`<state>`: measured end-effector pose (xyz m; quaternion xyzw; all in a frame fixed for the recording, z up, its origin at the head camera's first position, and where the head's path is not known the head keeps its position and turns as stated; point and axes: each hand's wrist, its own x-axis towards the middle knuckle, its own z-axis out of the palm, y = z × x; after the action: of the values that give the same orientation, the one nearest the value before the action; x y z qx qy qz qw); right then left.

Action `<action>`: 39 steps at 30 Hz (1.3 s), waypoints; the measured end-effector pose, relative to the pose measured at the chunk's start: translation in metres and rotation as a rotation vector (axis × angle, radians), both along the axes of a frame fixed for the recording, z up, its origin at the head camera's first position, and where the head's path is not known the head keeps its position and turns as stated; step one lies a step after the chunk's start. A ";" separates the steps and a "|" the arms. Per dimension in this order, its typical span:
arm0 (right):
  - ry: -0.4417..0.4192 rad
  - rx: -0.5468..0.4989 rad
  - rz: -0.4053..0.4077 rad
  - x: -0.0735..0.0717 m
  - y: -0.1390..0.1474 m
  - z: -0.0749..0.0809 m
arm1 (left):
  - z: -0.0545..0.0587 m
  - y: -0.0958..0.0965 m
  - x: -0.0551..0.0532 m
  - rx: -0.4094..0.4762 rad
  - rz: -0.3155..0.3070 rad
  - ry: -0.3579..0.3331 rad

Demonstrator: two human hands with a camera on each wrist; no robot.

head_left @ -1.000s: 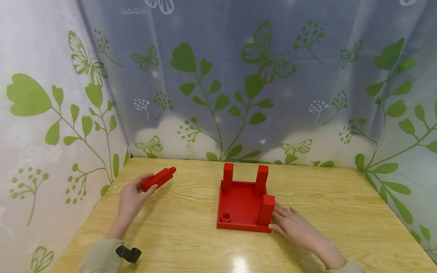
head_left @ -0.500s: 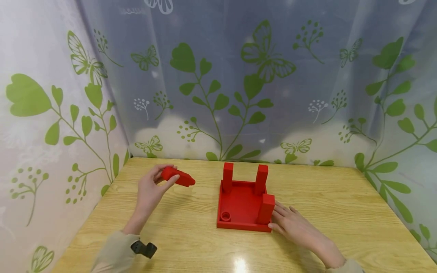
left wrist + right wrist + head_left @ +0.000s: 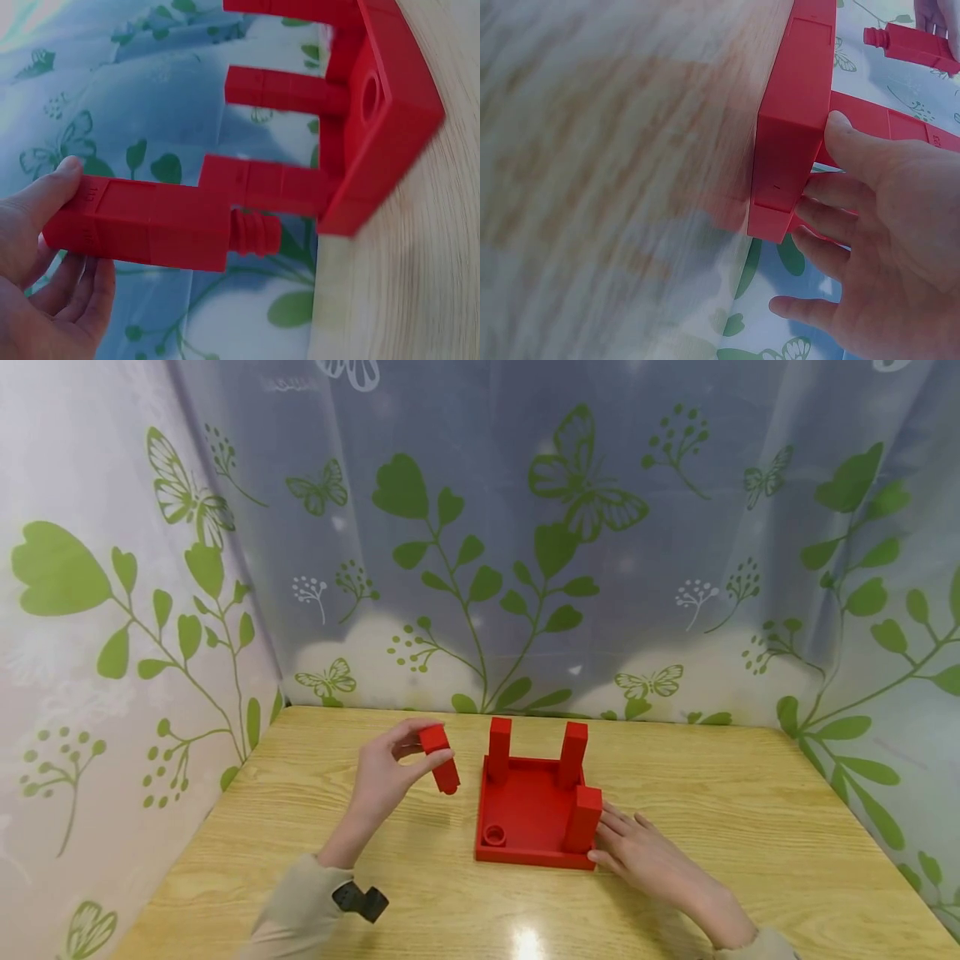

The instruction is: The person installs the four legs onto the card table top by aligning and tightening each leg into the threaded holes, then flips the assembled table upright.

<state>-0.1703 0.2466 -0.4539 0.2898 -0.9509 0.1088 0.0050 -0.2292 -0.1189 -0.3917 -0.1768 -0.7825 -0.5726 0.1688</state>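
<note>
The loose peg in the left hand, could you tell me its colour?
Solid red peg, clearest in the left wrist view.

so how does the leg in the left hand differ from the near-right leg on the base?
The held leg is off the table, tilted, pinched by the left hand; its threaded peg shows bare. The near-right leg stands upright in the red base, peg hidden, with the right hand touching it. Both are red square posts.

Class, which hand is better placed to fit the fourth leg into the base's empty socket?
Left. The left hand already holds the loose red leg near the empty socket; the right hand steadies the red base.
</note>
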 end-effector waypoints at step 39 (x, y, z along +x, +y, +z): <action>-0.004 0.001 -0.005 -0.001 0.000 -0.002 | -0.033 0.053 0.018 -0.068 -0.223 -0.199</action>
<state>-0.1713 0.2468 -0.4557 0.2874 -0.9516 0.1091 0.0031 -0.2114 -0.0656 -0.4243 -0.2107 -0.7900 -0.5755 0.0198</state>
